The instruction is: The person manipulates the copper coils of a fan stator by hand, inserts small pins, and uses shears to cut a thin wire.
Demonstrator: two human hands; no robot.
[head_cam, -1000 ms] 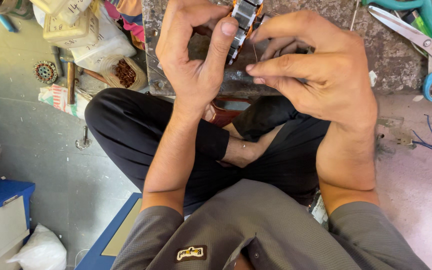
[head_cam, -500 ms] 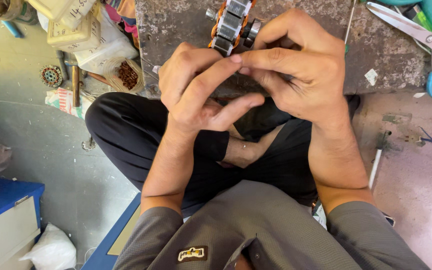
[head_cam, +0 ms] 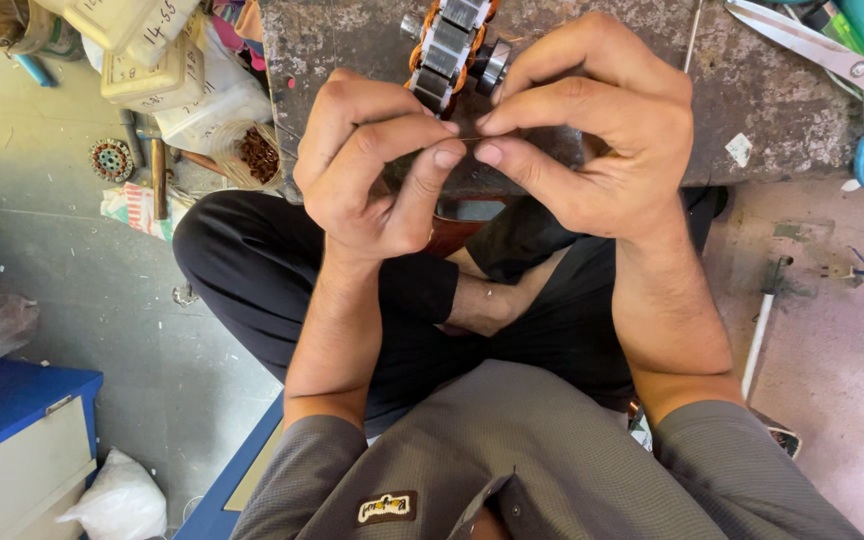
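Note:
A small motor armature (head_cam: 452,45) with metal laminations and orange winding slots lies on a dark, worn stone slab (head_cam: 652,110) in front of me. My left hand (head_cam: 372,160) and my right hand (head_cam: 577,130) meet just below it, fingertips pinched together on a thin wire (head_cam: 464,138) that is barely visible between them. I sit cross-legged on the floor in dark trousers and a grey shirt.
Scissors with blue-green handles (head_cam: 832,70) lie at the slab's right end. Pale plastic containers (head_cam: 147,50), a coil of copper wire (head_cam: 257,155), a small round stator (head_cam: 112,160) and a hammer (head_cam: 157,170) sit on the floor at left. A blue cabinet (head_cam: 12,440) stands lower left.
Both hands came together in front of the armature; the left hand dropped from the armature's side and now pinches the wire with the right. The view shifted slightly closer.

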